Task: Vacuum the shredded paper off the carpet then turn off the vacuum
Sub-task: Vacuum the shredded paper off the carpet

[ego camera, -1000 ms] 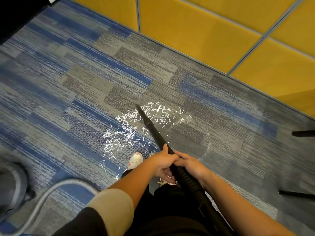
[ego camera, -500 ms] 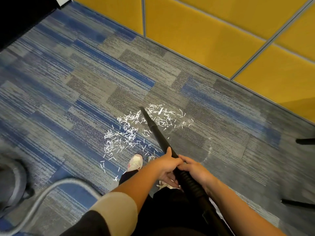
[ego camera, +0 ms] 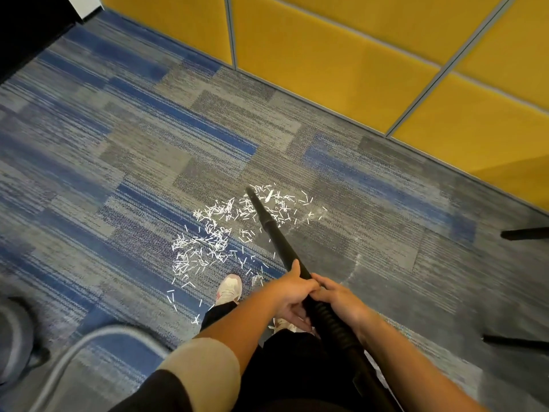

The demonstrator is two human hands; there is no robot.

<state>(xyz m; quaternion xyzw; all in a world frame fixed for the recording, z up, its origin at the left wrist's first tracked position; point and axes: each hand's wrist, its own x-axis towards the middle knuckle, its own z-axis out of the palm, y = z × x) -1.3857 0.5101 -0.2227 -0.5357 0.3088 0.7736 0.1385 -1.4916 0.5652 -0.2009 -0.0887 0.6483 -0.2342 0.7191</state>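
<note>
Left hand (ego camera: 292, 295), right hand (ego camera: 340, 301) both wrapped round vacuum wand (ego camera: 274, 233), side by side. Tip amid shredded paper (ego camera: 205, 245) on carpet (ego camera: 104, 162). Wand looks rigid, light; shreds featherweight, likely scatter. Hold near hose joint suits steering.

Black sleeve (ego camera: 160, 394) with beige cuff (ego camera: 202, 364), black trousers (ego camera: 285, 370), pale sneakers (ego camera: 228, 288)

Both hands grip wand (ego camera: 276, 233); nozzle in shredded paper (ego camera: 214, 233).

The only camera, worn on the head, looked forward and steeply down: the left hand (ego camera: 292, 295) and right hand (ego camera: 340, 300) on the black wand (ego camera: 276, 233) were near, the carpet (ego camera: 118, 173) lay farther, the yellow wall (ego camera: 326, 55) crossed the top.
</note>
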